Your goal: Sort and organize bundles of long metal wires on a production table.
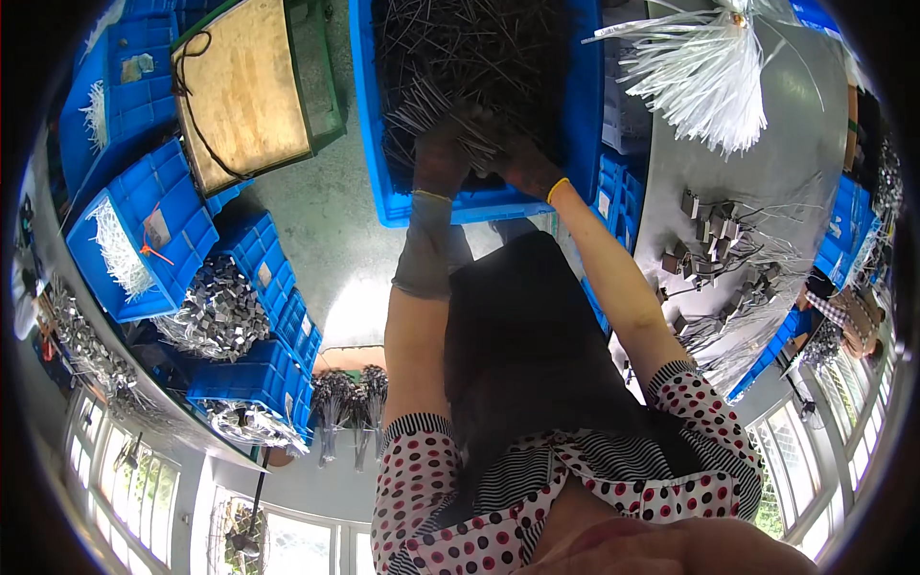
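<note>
A deep blue crate (367,115) in front of me holds a tangled heap of thin dark rods or wires (479,48). Both of my hands reach over its near edge and wear dark gloves with yellow cuffs. My left hand (443,151) is closed around a bunch of the thin rods (422,110), whose grey lengths stick out past the fingers to the left. Close beside it, my right hand (525,165) is closed at the right end of the same bunch. Shadow and the rods partly hide the fingers of both hands.
At right, a metal table (690,163) carries a bundle of white strands (709,77) and small metal parts with wires (709,240). Blue crates (153,230) with white strands and metal parts stand at left, near a wooden board (244,96). Another person (848,321) is far right.
</note>
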Tool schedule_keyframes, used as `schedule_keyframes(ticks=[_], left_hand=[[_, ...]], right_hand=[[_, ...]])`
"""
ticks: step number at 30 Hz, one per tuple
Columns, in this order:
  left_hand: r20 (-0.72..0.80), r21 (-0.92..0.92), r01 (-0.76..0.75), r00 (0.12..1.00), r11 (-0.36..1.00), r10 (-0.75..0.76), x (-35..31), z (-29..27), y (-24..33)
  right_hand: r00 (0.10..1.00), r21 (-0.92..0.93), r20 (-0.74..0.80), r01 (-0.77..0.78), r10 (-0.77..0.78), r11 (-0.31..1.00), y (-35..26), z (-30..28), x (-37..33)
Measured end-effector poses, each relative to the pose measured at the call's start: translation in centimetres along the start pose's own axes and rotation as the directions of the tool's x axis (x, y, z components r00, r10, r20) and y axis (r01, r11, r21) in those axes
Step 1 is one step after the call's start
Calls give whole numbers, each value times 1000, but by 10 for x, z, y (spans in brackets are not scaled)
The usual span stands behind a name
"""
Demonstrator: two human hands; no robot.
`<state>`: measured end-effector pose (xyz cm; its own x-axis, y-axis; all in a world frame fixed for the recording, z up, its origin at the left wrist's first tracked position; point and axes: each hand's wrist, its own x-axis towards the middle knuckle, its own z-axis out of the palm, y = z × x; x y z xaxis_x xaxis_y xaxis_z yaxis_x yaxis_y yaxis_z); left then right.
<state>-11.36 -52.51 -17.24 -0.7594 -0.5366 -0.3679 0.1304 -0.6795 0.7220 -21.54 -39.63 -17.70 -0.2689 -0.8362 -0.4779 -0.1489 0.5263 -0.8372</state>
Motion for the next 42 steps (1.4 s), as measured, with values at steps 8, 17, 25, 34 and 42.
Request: schedule_keyframes(ticks=[8, 17, 25, 34, 42], left_hand=[[42, 377, -127, 992, 917, 119, -3, -20, 21], [-81, 317, -7, 996, 948, 35, -12, -30, 26], [298, 721, 46, 880, 692, -369, -41, -55, -34], [-31, 550, 477, 832, 686, -554, -38, -16, -13], [-16, 622, 431, 842, 654, -540, -36, -16, -13]], right_hand=[[998, -369, 65, 45, -23, 928, 19, -2, -10], [938, -489, -196, -347, 286, 801, 44, -39, -21], [959, 311, -259, 195, -114, 930, -21, -47, 17], [917, -266, -399, -142, 25, 954, 9, -51, 41], [968, 24, -94, 236, -233, 971, -27, -39, 31]])
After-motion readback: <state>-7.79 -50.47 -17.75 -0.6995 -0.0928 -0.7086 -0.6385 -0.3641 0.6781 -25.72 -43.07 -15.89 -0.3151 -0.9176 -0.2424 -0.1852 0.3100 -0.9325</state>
